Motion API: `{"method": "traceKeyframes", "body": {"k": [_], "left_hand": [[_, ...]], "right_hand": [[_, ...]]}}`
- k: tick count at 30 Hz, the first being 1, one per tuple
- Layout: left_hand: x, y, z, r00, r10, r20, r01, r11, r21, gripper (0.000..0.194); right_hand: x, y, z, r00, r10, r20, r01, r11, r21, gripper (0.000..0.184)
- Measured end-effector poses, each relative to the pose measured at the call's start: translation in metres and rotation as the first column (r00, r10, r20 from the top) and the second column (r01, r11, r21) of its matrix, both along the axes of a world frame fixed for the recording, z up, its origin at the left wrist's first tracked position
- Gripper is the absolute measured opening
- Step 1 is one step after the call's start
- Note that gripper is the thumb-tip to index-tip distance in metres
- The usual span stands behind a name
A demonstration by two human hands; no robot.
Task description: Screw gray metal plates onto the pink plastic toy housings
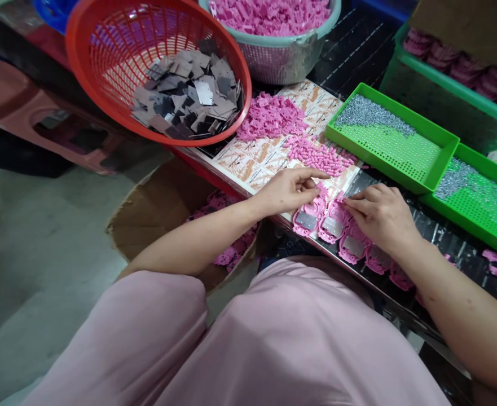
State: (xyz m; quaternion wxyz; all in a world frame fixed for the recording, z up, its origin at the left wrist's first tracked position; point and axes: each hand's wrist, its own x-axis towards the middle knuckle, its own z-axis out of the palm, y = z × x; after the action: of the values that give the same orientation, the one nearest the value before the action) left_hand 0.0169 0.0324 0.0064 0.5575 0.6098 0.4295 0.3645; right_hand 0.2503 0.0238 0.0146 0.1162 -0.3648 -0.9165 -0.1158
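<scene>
A row of pink plastic housings (306,219), several with a flat grey metal plate (333,226) inside, lies along the table's front edge. Over the top of the leftmost housing is my left hand (288,192), its thumb and bent fingers drawn together and the index finger stretched toward small pink pieces (322,158). Whatever sits between those fingers is too small to make out. My right hand (381,214) pinches at the upper end of the second housing, and its fingertips hide what they grip. Its palm and wrist cover part of the row.
A red basket (159,132) of metal plates tilts at the table's left. Behind are a pile of pink parts (271,115) and a pale basin (273,59). Green trays (436,177) of small metal pieces stand at right. A cardboard box (133,217) sits below, near a stool (20,107).
</scene>
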Motion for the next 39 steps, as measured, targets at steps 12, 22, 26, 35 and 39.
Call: {"method": "traceKeyframes", "body": {"k": [12,22,26,35,39], "left_hand": [[-0.002,-0.002,-0.001,0.987,0.029,-0.156,0.001,0.982,0.188,0.025],[0.002,-0.011,-0.002,0.999,0.016,-0.041,-0.009,0.988,0.154,0.022],[-0.012,-0.015,-0.001,0.993,0.080,-0.082,-0.058,0.969,0.240,0.035],[-0.030,-0.046,-0.015,0.734,0.367,-0.572,0.193,0.694,0.693,0.029],[-0.019,-0.051,-0.015,0.663,0.353,-0.660,0.281,0.701,0.656,0.038]], "right_hand": [[-0.003,-0.003,0.007,0.996,0.001,0.086,-0.009,0.995,0.096,0.013],[-0.029,-0.012,0.030,0.954,0.035,-0.298,-0.064,0.994,-0.089,0.016],[-0.037,-0.005,0.022,0.944,-0.015,-0.331,-0.039,0.987,-0.157,0.014],[-0.041,0.004,-0.004,0.987,0.004,-0.159,-0.001,1.000,0.021,0.015],[-0.046,0.004,0.000,0.997,0.046,-0.068,-0.044,0.998,0.033,0.017]]}}
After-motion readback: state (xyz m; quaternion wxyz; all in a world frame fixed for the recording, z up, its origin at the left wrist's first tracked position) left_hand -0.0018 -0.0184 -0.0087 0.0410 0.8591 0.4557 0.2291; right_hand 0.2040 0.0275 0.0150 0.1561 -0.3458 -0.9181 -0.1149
